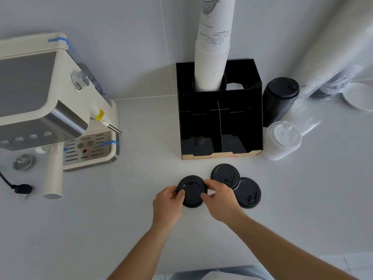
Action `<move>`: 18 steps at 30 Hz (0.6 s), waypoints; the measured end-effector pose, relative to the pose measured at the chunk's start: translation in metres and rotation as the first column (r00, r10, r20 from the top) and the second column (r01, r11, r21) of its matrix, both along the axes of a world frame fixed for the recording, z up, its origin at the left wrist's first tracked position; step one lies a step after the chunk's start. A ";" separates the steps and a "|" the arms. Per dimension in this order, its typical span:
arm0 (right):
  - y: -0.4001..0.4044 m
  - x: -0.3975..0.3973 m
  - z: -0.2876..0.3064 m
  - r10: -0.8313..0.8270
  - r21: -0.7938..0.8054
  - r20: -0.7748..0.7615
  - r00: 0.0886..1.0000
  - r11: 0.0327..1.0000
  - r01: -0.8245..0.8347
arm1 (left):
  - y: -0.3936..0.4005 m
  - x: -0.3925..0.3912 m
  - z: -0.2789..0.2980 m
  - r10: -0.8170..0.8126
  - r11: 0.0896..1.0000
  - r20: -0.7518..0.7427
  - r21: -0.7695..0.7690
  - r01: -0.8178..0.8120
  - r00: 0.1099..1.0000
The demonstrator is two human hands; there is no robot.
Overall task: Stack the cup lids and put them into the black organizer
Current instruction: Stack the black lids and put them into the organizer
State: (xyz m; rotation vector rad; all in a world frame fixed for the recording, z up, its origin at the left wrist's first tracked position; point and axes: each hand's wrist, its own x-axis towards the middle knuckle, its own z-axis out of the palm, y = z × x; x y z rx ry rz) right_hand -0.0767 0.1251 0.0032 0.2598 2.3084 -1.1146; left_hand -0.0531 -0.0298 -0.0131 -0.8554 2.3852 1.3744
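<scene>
A: Report the layout, largest item first.

B: White counter. At its left, a cream espresso machine. Centre rear, the black organizer — a tall column of paper cups stands in its rear left slot; the two front compartments look dark, contents unclear. Just right of it: a sleeve of black lids, and a sleeve of white lids nearer the front.

A: Location of the loose lids?

B: On the counter in front of the organizer. The left lid lies between both hands. The rear lid overlaps the right lid.

A: Hand status?

B: Left hand — fingertips pinched on the left lid's left edge. Right hand — fingers closed on the same lid's right edge.
</scene>
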 end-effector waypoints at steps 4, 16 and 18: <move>-0.003 0.002 0.000 -0.020 -0.051 0.008 1.000 0.998 0.020 | -0.006 0.003 0.002 -0.002 1.000 0.004 -0.009 0.002 1.000; -0.004 0.003 -0.013 -0.083 -0.030 -0.024 0.996 0.996 0.082 | -0.002 -0.002 -0.002 0.003 0.999 -0.020 -0.037 -0.004 1.000; -0.005 0.001 -0.015 -0.085 -0.027 -0.020 0.996 0.996 0.085 | -0.004 -0.002 -0.004 -0.008 0.999 -0.028 -0.052 0.007 1.000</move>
